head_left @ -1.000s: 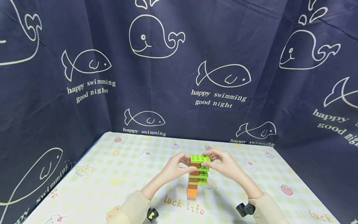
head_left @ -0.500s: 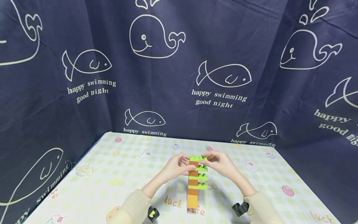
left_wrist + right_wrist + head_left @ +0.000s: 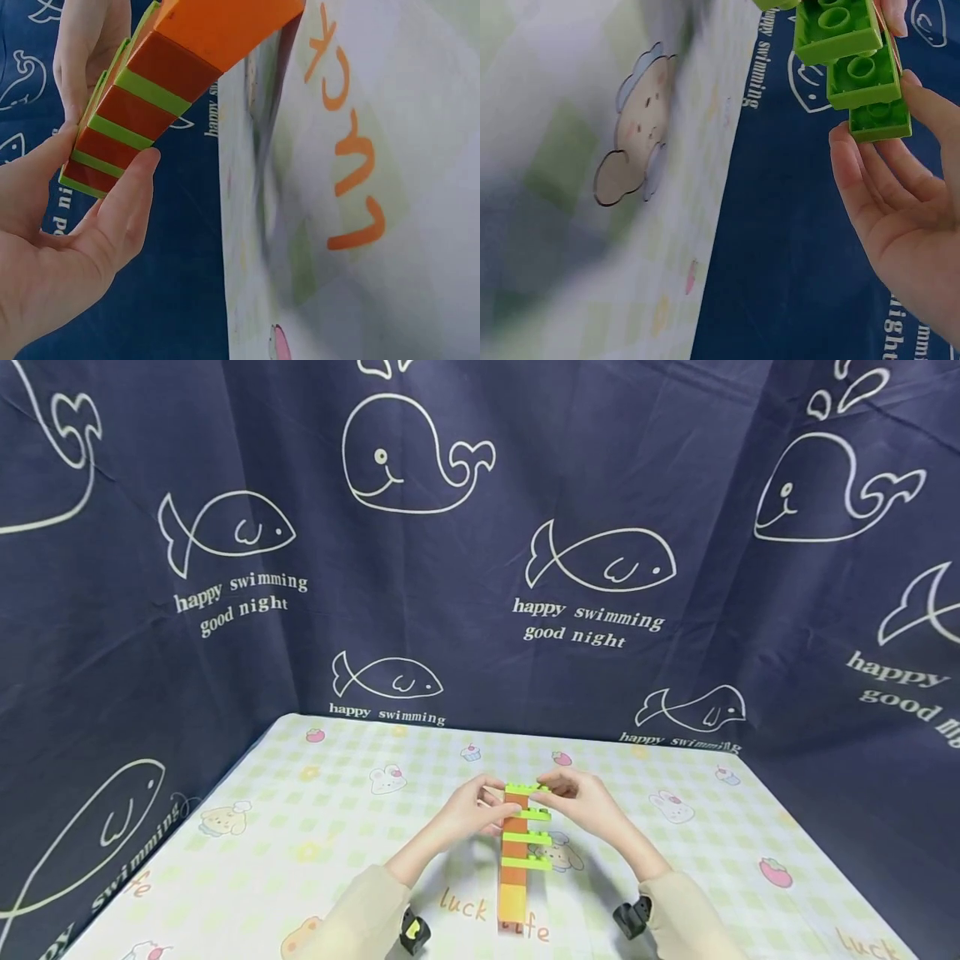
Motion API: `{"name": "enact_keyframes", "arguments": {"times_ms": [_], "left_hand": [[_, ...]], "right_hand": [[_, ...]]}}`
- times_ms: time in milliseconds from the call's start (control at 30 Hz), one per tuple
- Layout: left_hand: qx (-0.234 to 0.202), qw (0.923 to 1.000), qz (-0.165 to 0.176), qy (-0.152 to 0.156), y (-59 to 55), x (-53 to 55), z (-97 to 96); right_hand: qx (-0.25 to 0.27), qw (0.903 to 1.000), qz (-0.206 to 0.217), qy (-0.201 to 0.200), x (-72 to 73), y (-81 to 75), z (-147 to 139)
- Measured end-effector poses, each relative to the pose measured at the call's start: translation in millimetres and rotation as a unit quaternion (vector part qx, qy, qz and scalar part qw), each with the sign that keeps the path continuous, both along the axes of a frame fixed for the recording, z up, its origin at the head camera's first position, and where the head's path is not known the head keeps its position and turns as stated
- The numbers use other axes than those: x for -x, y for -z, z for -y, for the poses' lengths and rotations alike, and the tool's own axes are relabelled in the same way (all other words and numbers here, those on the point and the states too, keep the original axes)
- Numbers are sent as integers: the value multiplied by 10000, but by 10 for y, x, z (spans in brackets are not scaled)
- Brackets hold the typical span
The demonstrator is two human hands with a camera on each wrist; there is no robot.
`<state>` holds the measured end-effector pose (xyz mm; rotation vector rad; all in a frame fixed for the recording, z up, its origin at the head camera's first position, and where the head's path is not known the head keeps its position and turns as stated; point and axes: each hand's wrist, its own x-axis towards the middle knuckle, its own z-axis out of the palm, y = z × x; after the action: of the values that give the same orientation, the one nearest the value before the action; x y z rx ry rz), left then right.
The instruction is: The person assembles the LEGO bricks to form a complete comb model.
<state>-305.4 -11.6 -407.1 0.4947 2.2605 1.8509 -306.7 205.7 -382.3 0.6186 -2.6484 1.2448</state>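
A tall tower of toy building blocks (image 3: 514, 850) stands in front of me, brown-orange blocks alternating with bright green plates that stick out to the right. Its lowest block (image 3: 512, 903) is lighter orange; whether it touches the table I cannot tell. My left hand (image 3: 471, 810) grips the upper tower between thumb and fingers, as the left wrist view shows on the striped side (image 3: 116, 135). At the top, my right hand (image 3: 588, 797) pinches the overhanging end of the uppermost green plate (image 3: 881, 124). In the right wrist view, the green plates show hollow undersides.
A pale checked cloth with cartoon prints covers the table (image 3: 360, 843). Behind and at the sides hangs a dark blue curtain (image 3: 480, 610) with white whales and fish. Black wrist cameras (image 3: 632, 917) sit near both sleeves.
The tower has tilted, its lower end coming toward me, so its front shows more and the top studs less. Both hands have stayed on its top and shifted slightly with it.
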Motion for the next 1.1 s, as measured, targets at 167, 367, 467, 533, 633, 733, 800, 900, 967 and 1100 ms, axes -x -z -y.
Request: {"name": "enact_keyframes", "arguments": {"times_ms": [167,367,467,533,633,733,800,900,967,1100], "left_hand": [[-2,9999,142,-69,59,66,-10],[154,9996,202,-75,82,112,2],[374,9991,211,-44,95,137,5],[510,9985,217,-17,112,155,3],[644,9976,251,29,143,182,-4],[756,9969,206,3,170,193,-18],[820,9963,239,-18,182,197,-28],[971,9948,315,-25,184,197,-43],[1130,9928,392,2,180,196,-53],[1493,9879,422,20,177,189,-60]], "right_hand": [[-129,9999,-29,-23,65,55,16],[-345,9994,-56,-72,143,121,33],[-440,9990,15,-50,170,166,41],[-497,9987,92,-44,183,194,46],[-539,9982,247,-59,195,224,54],[-568,9976,380,-81,207,246,64],[-588,9972,434,-127,222,266,71],[-655,9964,497,-198,240,300,80],[-691,9957,561,-240,243,320,86],[-700,9947,672,-329,235,349,96]]}}
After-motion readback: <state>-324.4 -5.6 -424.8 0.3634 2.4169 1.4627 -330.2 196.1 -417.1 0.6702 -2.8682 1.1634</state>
